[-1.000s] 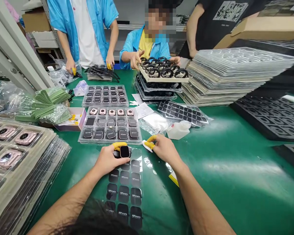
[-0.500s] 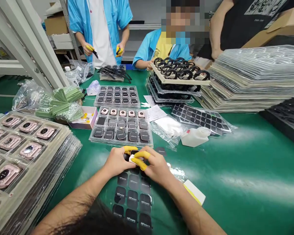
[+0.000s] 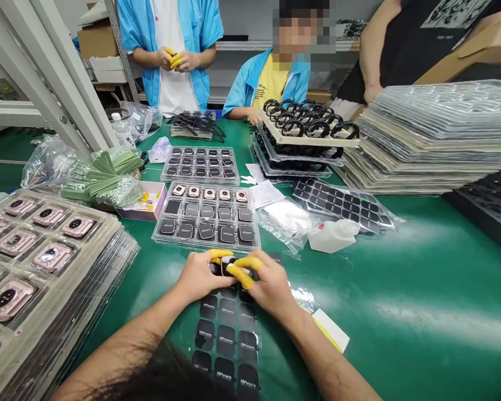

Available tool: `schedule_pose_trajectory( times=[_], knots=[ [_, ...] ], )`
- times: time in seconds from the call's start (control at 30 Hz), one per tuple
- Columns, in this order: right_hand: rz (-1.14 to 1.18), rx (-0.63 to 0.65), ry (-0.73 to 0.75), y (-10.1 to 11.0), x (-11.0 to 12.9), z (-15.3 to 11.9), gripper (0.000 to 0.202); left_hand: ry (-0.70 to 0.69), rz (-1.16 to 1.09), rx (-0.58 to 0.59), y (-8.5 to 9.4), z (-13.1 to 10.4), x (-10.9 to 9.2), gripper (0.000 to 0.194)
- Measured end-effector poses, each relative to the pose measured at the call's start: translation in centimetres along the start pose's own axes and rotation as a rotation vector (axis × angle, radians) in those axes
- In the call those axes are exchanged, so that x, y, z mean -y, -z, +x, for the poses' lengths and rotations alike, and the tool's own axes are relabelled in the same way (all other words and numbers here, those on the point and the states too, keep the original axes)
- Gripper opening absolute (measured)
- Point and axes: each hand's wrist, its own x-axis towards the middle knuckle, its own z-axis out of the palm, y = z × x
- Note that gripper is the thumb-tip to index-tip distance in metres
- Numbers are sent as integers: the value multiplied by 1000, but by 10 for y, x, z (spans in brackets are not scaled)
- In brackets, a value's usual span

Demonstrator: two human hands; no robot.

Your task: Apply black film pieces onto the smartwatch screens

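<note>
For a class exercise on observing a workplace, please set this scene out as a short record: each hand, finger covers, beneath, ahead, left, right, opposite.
Left hand: grips a watch body
Right hand: pinches a white wipe, mostly hidden, at the watch body
Finger covers: yellow, on both hands
Beneath: sheet of black squares
Ahead: clear tray, pink watch bodies in its far row
Left: stacked trays of pink watch bodies
Right: white bottle
Opposite: two people in blue jackets
</note>
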Motion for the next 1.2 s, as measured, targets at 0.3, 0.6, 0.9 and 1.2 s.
schedule_pose_trajectory(
  times=[0.3,0.6,0.9,1.2],
  knots=[
    [-148,-155,-32,8,-6,0,26,35,-41,-22,-1,0,-1,57],
    [-400,-243,-112,24,-2,-5,27,-122,-56,-96,-5,-3,9,51],
    [592,-174,-704,4,4,-9,60,-559,73,-148,-1,-2,11,42],
    [562,-163,-705,2,4,-6,45,-33,-311,-174,-1,1,3,60]
  ],
)
